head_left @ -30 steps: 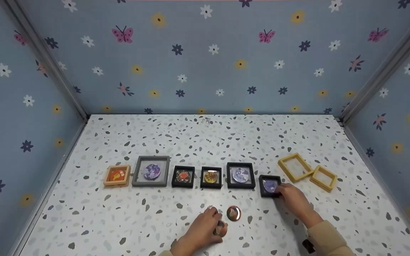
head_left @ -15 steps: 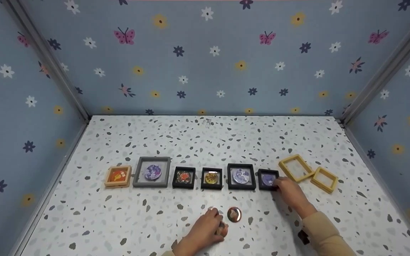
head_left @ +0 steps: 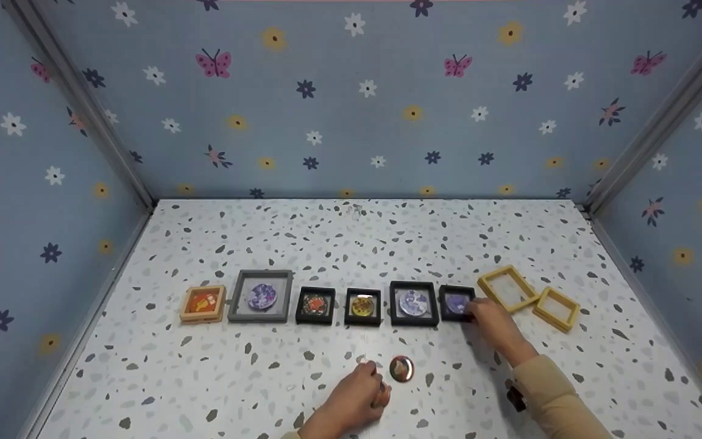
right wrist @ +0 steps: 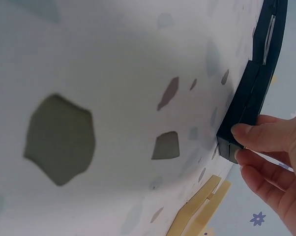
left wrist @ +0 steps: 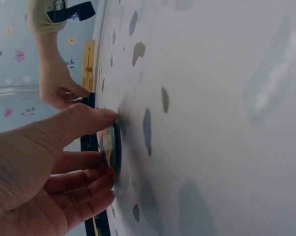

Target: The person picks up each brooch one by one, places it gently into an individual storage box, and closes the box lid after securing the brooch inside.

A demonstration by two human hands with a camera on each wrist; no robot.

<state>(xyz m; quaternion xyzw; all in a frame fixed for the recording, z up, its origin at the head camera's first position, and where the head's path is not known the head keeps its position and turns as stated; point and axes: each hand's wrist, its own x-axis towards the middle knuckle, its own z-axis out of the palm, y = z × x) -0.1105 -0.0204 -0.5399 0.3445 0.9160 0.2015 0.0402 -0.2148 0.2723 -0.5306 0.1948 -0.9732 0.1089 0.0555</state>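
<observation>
My left hand (head_left: 351, 396) pinches a glossy round button badge (left wrist: 108, 145) by its edges between thumb and fingers, low over the speckled table; the hand hides much of it in the head view. Just right of that hand lies another round badge (head_left: 401, 369) with a reddish rim. Farther right, my right hand (head_left: 497, 332) grips the right side of a small black square display frame (head_left: 443, 308), which holds a lilac badge (head_left: 457, 303). In the right wrist view, thumb and fingers pinch the corner of this black frame (right wrist: 241, 108).
Left of the held frame stand a larger black frame (head_left: 394, 305), two small black ones, a grey frame (head_left: 234, 296) and a peach frame (head_left: 184, 311), each with a badge inside. Two yellow frames (head_left: 486, 288) without badges lie at the right. Patterned walls (head_left: 351, 61) enclose the table.
My right hand has slid the small black frame away and slightly left, bringing it close beside the larger black frame. My left hand has closed in on its badge and tilted it.
</observation>
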